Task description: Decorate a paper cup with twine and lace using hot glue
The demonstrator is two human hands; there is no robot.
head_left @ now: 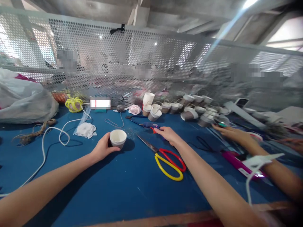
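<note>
My left hand (pixel 104 148) is closed around the side of a small paper cup (pixel 118 137), its lower part wrapped in a greyish band. The cup stands upright with its mouth facing up. My right hand (pixel 169 135) grips a blue glue gun (pixel 149 125) with a red trigger, nozzle pointing left; most of its handle is hidden by my fingers. Just below that hand lie large scissors (pixel 156 150) with one red and one yellow handle. Thin glue strands (pixel 132 134) show on the blue table between cup and gun.
Several small cups with handles (pixel 165 107) crowd the back right. A co-worker's hand (pixel 227 132) reaches in at right, near a purple package (pixel 239 164). At left are a white cord (pixel 44 151), twine (pixel 35 132) and yellow yarn (pixel 74 104). A perforated metal screen (pixel 94 63) stands behind.
</note>
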